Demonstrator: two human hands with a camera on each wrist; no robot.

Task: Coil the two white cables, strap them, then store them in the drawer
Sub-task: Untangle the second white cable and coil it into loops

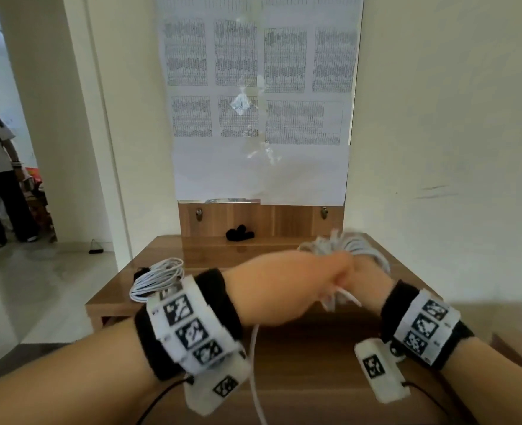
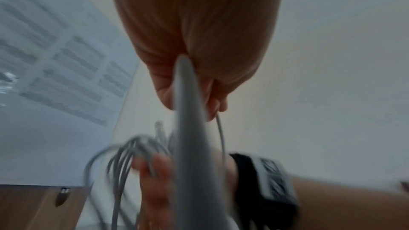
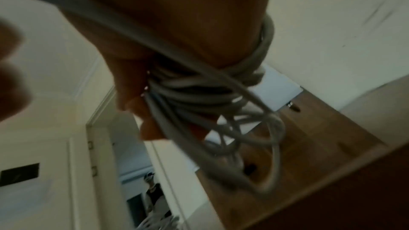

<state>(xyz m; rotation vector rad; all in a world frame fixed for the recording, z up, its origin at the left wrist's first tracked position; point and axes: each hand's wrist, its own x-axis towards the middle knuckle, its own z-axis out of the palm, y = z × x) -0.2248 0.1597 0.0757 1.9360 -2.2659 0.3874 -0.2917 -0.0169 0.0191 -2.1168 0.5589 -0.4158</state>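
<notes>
White cable [image 1: 353,250] half-coiled, held above the wooden table [image 1: 314,348] by both hands.

Right hand [image 1: 367,286] has the loops wound around it, fingers [image 3: 152,128] curled over the bundle; a connector end sticks up from the loops. Left hand [image 1: 299,286] is closed around the free run of the same cable, which trails down between the wrists toward the near table edge. Second white cable [image 1: 158,279], already coiled, lies on the table's left side, well apart. Small black item [image 1: 239,233] sits at the back panel; what it is cannot be told. Frames motion-blurred.
</notes>
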